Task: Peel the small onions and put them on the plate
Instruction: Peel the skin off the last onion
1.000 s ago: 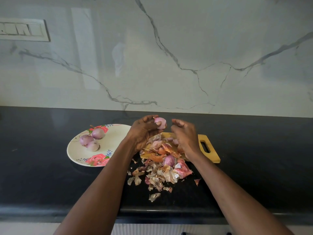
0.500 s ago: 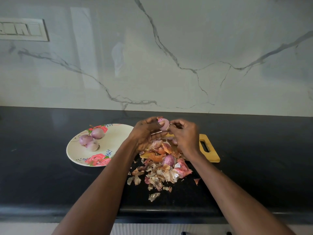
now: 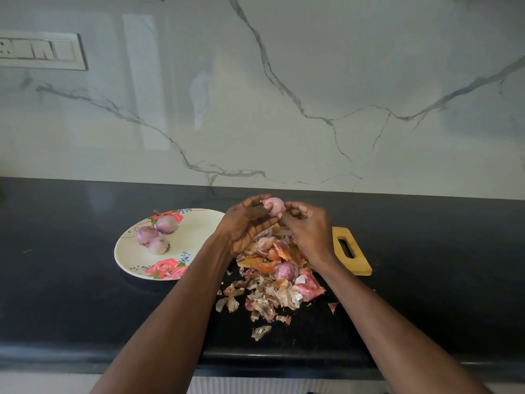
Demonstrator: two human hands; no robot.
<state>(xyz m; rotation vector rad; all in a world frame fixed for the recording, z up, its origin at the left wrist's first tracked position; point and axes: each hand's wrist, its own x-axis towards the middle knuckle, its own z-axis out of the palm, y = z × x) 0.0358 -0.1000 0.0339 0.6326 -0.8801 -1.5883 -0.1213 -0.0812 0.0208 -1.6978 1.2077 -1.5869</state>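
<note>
Peel heap point(image 3: 270, 285) covering wooden board point(image 3: 350, 251), one onion point(image 3: 285, 271) among it. Three peeled onions point(image 3: 154, 236) on floral plate point(image 3: 199, 223), left. Held onion point(image 3: 275, 206) pinched between left hand point(image 3: 244, 223) and right hand point(image 3: 308, 228), above heap.

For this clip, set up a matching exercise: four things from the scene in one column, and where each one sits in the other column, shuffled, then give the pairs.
Things
1. three peeled onions
2. onion being peeled
3. onion skins
4. switch panel

Places
A. on the marble wall, upper left
B. held in the left hand, with the right hand working at it
C. on the floral plate
D. heaped on the dark counter and the wooden cutting board

Pairs: 1-C, 2-B, 3-D, 4-A
</note>
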